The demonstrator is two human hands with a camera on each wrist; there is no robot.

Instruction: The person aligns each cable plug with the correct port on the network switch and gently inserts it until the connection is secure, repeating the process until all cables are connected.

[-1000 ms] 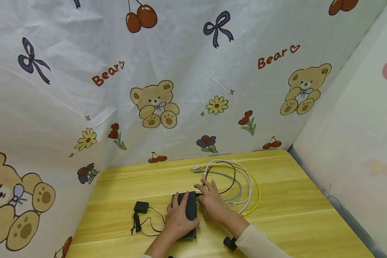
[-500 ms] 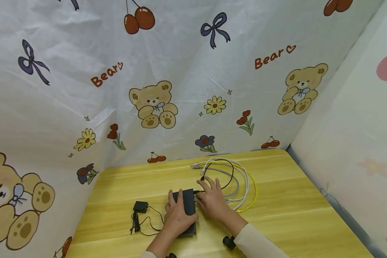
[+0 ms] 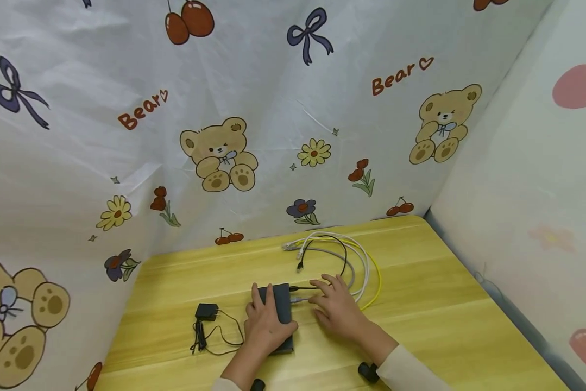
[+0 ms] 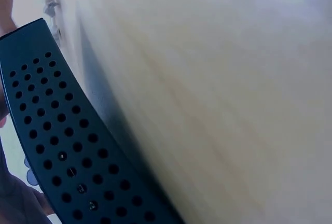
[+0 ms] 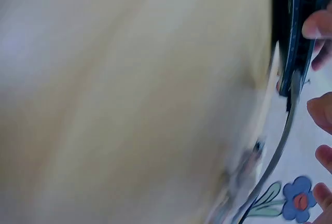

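A black network switch (image 3: 282, 307) lies on the wooden table in the head view, its port side facing right. My left hand (image 3: 265, 328) grips it from above, fingers across the top and thumb at the right edge. Rows of vent holes mark the network switch (image 4: 62, 115) in the left wrist view. A grey network cable (image 3: 300, 299) and a thin black cable (image 3: 304, 288) run from the port side. Beside them my right hand (image 3: 341, 309) hovers with fingers spread, holding nothing. The grey cable (image 5: 282, 141) enters the far end of the ports in the right wrist view.
White cables (image 3: 363, 260) and a yellow cable (image 3: 379, 277) loop behind the right hand. Left of the switch sits a black power adapter (image 3: 207, 311) with its bundled cord (image 3: 200, 335). A patterned curtain (image 3: 273, 217) borders the table's back edge.
My right hand has let go of the grey cable and drawn back to the right, with its fingers spreading. My left hand stays on the switch. The head view has shifted slightly.
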